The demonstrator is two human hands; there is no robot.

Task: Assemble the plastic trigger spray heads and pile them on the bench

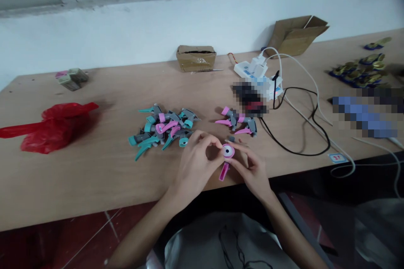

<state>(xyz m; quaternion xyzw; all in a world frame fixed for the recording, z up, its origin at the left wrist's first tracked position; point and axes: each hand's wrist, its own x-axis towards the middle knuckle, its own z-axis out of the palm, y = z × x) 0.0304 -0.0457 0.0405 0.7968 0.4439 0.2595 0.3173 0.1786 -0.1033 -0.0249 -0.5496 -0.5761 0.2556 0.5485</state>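
Between my two hands, over the table's front edge, is a pink trigger spray head [227,151]. Its round collar faces me with a white inside and a dark centre, and its pink trigger hangs below. My left hand [199,155] pinches the collar from the left with thumb and forefinger. From the other side, the thumb and fingers of my right hand [252,168] close on it. Left of my hands lies a pile of grey spray heads [164,128] with teal or pink parts. Beyond my right hand are a few pink and grey spray heads [238,122].
A red plastic bag [53,130] lies on the left. Against the wall are a small carton [196,59] and an open cardboard box [293,38]. A power strip [248,71] and cables [293,151] occupy the right. Gold-coloured metal parts [360,69] sit farther right.
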